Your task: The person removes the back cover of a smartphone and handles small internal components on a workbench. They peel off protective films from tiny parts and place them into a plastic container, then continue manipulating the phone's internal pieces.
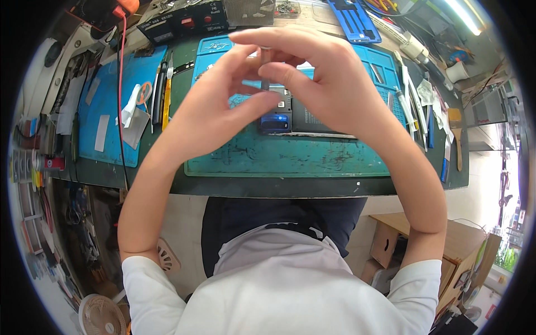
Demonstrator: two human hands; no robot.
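My right hand [321, 81] grips a slim grey metal screwdriver-like tool [264, 78] held upright, with the thumb against it and the index finger stretched over its top. My left hand [218, 111] curves beside it, thumb apart from the fingers; whether those fingertips touch the tool is unclear. Beneath both hands lies an opened phone or similar device, showing a black battery [318, 125] and a blue component [274, 124], on a teal repair mat [285, 159]. My right hand hides part of the device.
A blue mat [106, 151] with paper scraps is at left, crossed by a red cable [120, 84]. A blue phone frame [354, 22] lies at the back, brushes and tools [413, 106] at right. Below the dark desk edge are a wooden cabinet [446, 251] and a fan [100, 312].
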